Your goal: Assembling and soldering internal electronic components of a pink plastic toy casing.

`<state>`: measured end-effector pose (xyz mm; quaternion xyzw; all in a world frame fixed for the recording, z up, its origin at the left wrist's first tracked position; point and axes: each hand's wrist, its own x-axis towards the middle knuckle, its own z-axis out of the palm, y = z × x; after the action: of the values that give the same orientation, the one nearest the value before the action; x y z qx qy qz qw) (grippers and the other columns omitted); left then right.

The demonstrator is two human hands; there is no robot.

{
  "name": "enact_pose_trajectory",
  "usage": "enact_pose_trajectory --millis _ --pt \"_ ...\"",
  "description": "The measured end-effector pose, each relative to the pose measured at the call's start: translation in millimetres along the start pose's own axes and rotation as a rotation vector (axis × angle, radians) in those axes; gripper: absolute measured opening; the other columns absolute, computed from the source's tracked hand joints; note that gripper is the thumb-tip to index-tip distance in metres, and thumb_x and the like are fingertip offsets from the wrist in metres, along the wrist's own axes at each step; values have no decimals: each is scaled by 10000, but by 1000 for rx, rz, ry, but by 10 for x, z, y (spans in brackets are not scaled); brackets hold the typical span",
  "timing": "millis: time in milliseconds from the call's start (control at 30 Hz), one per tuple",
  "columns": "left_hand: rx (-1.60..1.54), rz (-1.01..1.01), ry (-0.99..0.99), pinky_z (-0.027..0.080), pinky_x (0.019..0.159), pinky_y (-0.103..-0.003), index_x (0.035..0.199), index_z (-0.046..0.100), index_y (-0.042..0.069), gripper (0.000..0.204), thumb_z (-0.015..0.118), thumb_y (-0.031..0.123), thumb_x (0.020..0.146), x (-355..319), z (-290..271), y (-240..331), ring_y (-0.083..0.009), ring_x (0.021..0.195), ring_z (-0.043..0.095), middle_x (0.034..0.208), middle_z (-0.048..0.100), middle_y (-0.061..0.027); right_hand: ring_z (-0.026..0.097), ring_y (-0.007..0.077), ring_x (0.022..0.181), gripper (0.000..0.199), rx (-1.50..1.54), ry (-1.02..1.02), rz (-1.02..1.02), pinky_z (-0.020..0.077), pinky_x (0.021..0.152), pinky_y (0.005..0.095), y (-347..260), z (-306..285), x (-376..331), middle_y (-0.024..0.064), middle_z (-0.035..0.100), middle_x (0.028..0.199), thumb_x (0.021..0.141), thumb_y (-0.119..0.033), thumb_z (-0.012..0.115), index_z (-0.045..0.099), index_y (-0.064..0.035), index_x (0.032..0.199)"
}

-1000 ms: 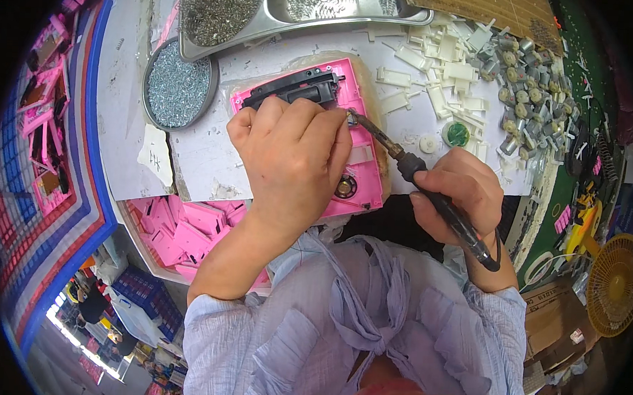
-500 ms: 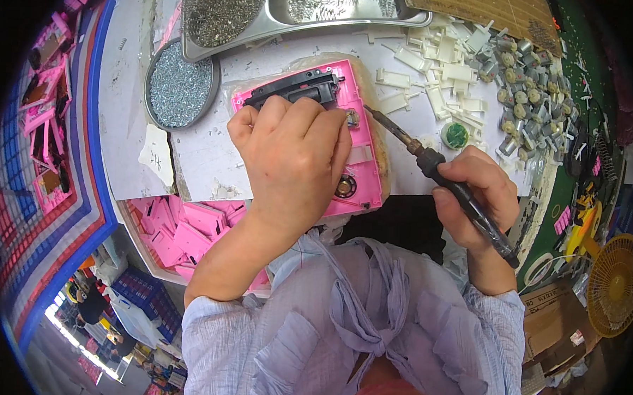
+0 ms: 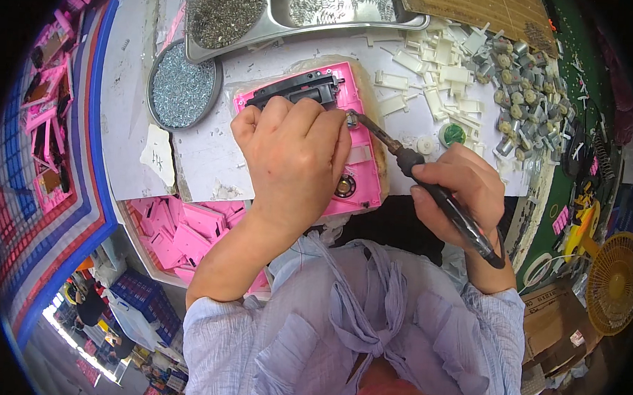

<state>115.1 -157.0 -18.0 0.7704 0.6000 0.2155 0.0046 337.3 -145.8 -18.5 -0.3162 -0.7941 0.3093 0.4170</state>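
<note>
A pink plastic casing point(image 3: 367, 182) lies on a padded wrap at the middle of the worktable. Along its far side sits a black plastic mechanism point(image 3: 301, 91); a round brass-coloured part point(image 3: 344, 186) is at its near right. My left hand point(image 3: 293, 158) rests over the casing with curled, closed fingers; whatever they pinch is hidden beneath them. My right hand point(image 3: 463, 193) grips a soldering iron point(image 3: 449, 207) by its black handle. The iron's tip meets a small metal component point(image 3: 352, 120) inside the casing, just right of my left fingers.
Behind stand a metal tray point(image 3: 267, 33) of springs and a round dish point(image 3: 183, 86) of small screws. White plastic parts point(image 3: 449, 75), small motors point(image 3: 522, 100) and a green-topped spool point(image 3: 452, 135) lie to the right. Pink panels point(image 3: 181, 234) fill a box at the near left.
The soldering iron has moved left with my right hand, and its tip now reaches the small metal component. My left hand has hardly moved.
</note>
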Motion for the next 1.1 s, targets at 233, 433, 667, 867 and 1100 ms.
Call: enact_pose_trajectory --millis 233,433,667,867,1100 --pt "-3 14 22 310 775 -378 816 691 137 96 747 153 740 8 21 -9 -186 749 519 771 571 14 508 207 508 321 -32 8 -49 390 466 300 4 -5 -7 49 544 630 659 32 756 649 -24 957" --pt "5 -2 -10 318 789 -379 852 709 139 112 751 158 750 9 -5 -2 -182 759 531 789 601 18 501 210 504 321 -55 18 -68 383 462 301 -21 -13 11 51 532 621 648 26 763 655 -35 944" --pt "-15 27 76 302 750 -387 732 644 139 87 729 161 740 9 61 -9 -200 740 498 737 517 -2 502 219 508 312 -61 39 -41 371 463 306 -63 -125 -19 58 522 614 647 32 760 659 -25 936" --pt "-19 16 64 301 750 -385 741 653 135 81 731 157 742 13 58 2 -200 737 498 733 519 -2 509 213 513 302 -57 43 -43 379 471 306 -58 -174 -33 61 547 626 667 19 759 659 -12 951" --pt "16 12 23 316 769 -367 848 712 130 119 757 134 738 11 -5 17 -179 751 541 789 612 14 517 212 516 300 -45 62 -38 389 477 301 -63 -185 -62 60 552 626 681 14 758 658 -10 963"
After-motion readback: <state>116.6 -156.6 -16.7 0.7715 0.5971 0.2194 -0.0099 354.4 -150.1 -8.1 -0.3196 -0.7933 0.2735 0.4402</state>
